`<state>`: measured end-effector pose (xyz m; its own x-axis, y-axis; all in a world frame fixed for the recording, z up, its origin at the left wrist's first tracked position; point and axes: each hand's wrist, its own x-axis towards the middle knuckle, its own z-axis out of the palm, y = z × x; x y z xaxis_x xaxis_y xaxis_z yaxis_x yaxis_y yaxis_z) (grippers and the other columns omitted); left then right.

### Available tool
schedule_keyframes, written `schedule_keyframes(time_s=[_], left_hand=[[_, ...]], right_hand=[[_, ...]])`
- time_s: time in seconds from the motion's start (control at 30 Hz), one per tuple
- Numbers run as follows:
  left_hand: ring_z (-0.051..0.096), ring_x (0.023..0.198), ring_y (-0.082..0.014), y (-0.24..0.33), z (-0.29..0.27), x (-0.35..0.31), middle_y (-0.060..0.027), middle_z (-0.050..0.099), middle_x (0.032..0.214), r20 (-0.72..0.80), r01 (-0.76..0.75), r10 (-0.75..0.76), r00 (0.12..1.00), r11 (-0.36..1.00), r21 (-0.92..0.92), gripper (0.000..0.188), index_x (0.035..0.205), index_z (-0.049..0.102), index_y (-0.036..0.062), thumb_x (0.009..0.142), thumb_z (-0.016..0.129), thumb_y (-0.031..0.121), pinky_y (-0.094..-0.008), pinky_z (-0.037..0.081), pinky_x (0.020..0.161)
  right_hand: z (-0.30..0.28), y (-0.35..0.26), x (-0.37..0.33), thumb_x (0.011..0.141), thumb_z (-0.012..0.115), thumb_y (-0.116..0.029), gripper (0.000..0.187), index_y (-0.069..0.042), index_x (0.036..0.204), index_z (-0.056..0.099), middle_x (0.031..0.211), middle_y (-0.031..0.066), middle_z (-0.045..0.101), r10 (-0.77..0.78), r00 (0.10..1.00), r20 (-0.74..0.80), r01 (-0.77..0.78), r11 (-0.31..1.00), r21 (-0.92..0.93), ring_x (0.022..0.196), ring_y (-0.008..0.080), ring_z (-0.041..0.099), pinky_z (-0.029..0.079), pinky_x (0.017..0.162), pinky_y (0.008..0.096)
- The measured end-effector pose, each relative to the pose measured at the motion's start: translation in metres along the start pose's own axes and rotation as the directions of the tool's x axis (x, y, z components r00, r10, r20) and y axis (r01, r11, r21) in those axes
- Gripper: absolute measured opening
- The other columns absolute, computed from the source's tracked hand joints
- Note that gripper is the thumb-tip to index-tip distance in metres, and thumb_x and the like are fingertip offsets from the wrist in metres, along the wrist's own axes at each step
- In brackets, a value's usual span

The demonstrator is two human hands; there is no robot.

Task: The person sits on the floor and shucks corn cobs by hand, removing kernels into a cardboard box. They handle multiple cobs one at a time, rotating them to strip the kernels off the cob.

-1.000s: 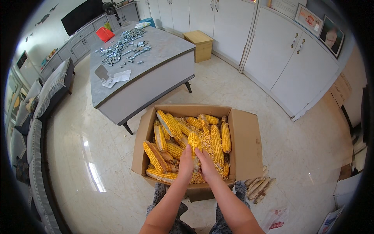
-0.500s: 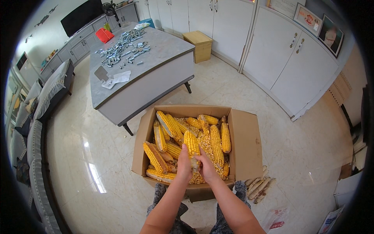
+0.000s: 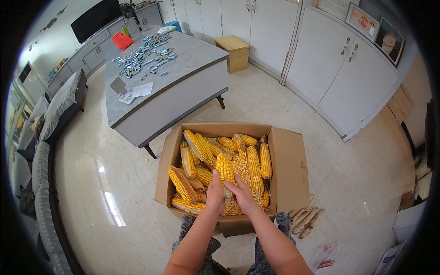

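Observation:
Both hands hold one yellow corn cob (image 3: pixel 225 166) upright over an open cardboard box (image 3: pixel 288 172). My left hand (image 3: pixel 215 193) wraps the cob's left side, its thumb along the kernels. From the right, my right hand (image 3: pixel 241 193) grips the lower part, with the thumb laid across the front. The cob's lower end is partly bare of kernels and mostly hidden by the fingers. Several more cobs lie in the box around it, such as a long one (image 3: pixel 255 170) on the right and one (image 3: pixel 182 184) on the left. Loose kernels (image 3: pixel 240 165) are spread between them.
Bare stripped cobs (image 3: pixel 306 221) lie on the floor right of the box, near a clear plastic bag (image 3: pixel 325 256). Ahead stands a grey table (image 3: pixel 183 59) with many small metal pieces (image 3: pixel 146 55). A wooden stool (image 3: pixel 238 55) is by white cabinets; sofas (image 3: pixel 43 192) line the left.
My right thumb has shifted up and leftward across the cob's front. The cob stays in nearly the same place, and my left hand has barely moved.

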<state>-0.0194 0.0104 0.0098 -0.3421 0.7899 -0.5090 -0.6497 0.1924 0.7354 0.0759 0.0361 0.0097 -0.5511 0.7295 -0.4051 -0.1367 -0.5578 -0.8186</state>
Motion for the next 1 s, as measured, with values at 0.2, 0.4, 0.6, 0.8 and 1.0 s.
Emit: schedule_keyframes(time_s=[0.2,0.4,0.6,0.8,1.0], left_hand=[[0.051,0.098,-0.0186,-0.014,-0.004,0.011,-0.0104,0.052,0.112,0.044,-0.199,0.194,0.98,0.968,0.152,0.052,0.122,0.043,-0.0015,0.095,0.033,0.042,-0.0304,0.041,0.085],[0.057,0.084,-0.0189,-0.002,-0.009,0.007,-0.0073,0.057,0.1,-0.004,0.071,-0.071,0.997,0.996,0.06,0.05,0.117,0.048,0.004,0.094,0.033,0.046,-0.0328,0.048,0.067],[0.051,0.092,-0.016,-0.007,-0.006,0.008,-0.0085,0.054,0.103,0.046,0.001,0.0,0.999,0.999,-0.032,0.049,0.117,0.046,-0.0018,0.096,0.032,0.04,-0.0291,0.042,0.081],[0.048,0.097,-0.0175,-0.014,-0.004,0.01,-0.0094,0.052,0.107,0.052,-0.134,0.126,0.991,0.97,0.201,0.049,0.119,0.043,-0.003,0.097,0.03,0.038,-0.0288,0.038,0.087],[0.047,0.104,-0.0187,-0.012,-0.008,0.01,-0.0119,0.049,0.115,0.074,-0.035,0.031,0.997,0.998,0.059,0.052,0.123,0.041,-0.0034,0.096,0.032,0.04,-0.0297,0.037,0.091]], right_hand=[[-0.003,0.015,0.011,0.09,0.05,-0.03,0.054,-0.005,0.134,0.032,0.108,0.0041,0.053,-0.176,0.984,-0.023,0.175,0.984,-0.041,0.081,0.009,0.051,0.041,0.062,0.0208],[0.001,-0.004,0.001,0.092,0.047,-0.031,0.053,0.0,0.132,0.033,0.121,0.0111,0.049,-0.133,0.99,0.046,0.139,0.972,-0.19,0.11,0.0172,0.046,0.035,0.093,0.0281],[0.001,-0.005,0.001,0.091,0.048,-0.03,0.051,0.001,0.13,0.035,0.117,0.0099,0.051,-0.226,0.973,0.044,0.23,0.966,-0.119,0.106,0.0168,0.048,0.037,0.091,0.0287],[0.0,0.003,0.005,0.089,0.053,-0.026,0.049,0.003,0.126,0.038,0.117,0.012,0.051,-0.23,0.973,-0.005,0.225,0.955,-0.192,0.105,0.0183,0.049,0.037,0.091,0.0299],[-0.006,0.005,0.008,0.089,0.051,-0.023,0.05,0.002,0.129,0.034,0.12,0.014,0.049,-0.214,0.975,0.059,0.222,0.947,-0.232,0.109,0.0207,0.047,0.036,0.093,0.0299]])
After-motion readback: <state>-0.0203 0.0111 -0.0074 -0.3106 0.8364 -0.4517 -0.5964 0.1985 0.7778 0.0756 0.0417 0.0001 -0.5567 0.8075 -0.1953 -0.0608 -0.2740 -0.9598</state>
